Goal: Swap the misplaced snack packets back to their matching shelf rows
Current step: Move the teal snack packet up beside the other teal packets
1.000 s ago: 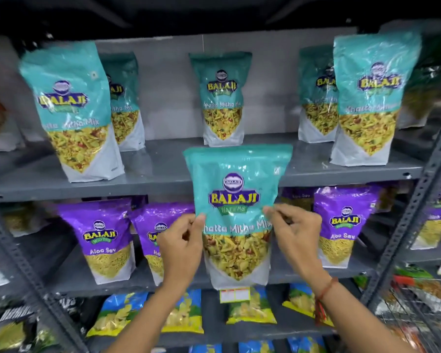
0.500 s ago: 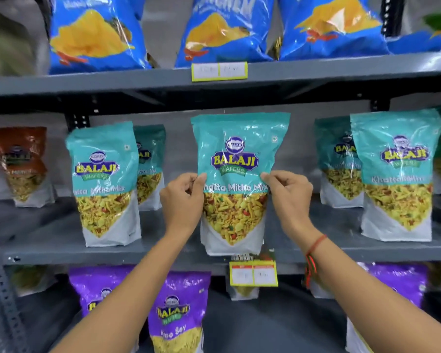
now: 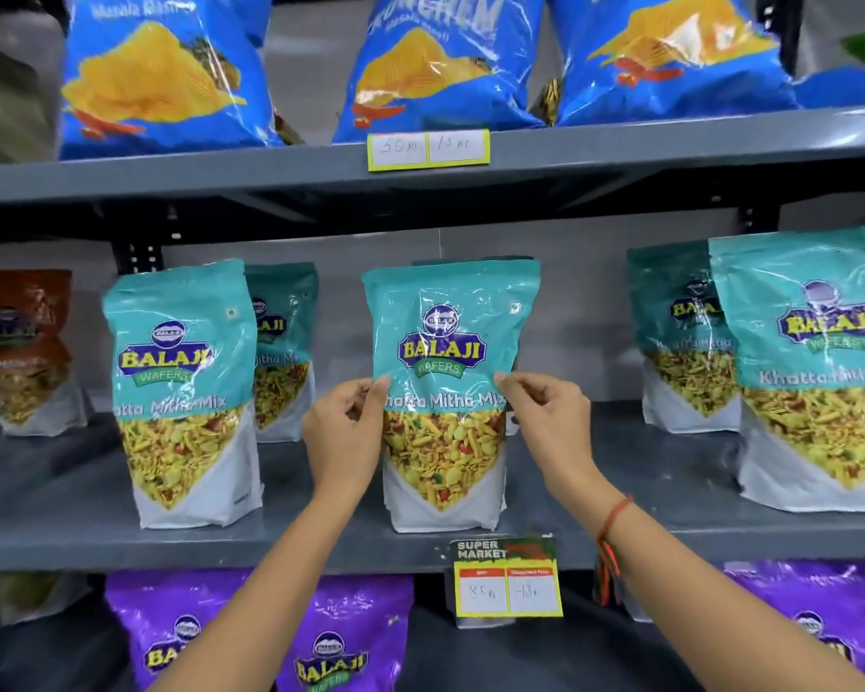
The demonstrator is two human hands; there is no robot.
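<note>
Teal snack packet upright at the middle of the grey shelf, bottom edge on the shelf near its front. Left hand pinching the packet's left edge, right hand pinching its right edge, both grips clamped on it. Matching teal packets beside it; purple packets in the row below; blue bags above.

i see the khatta mitha packet upright mid-shelf, between my left hand and right hand, matching packets on either side.
</note>
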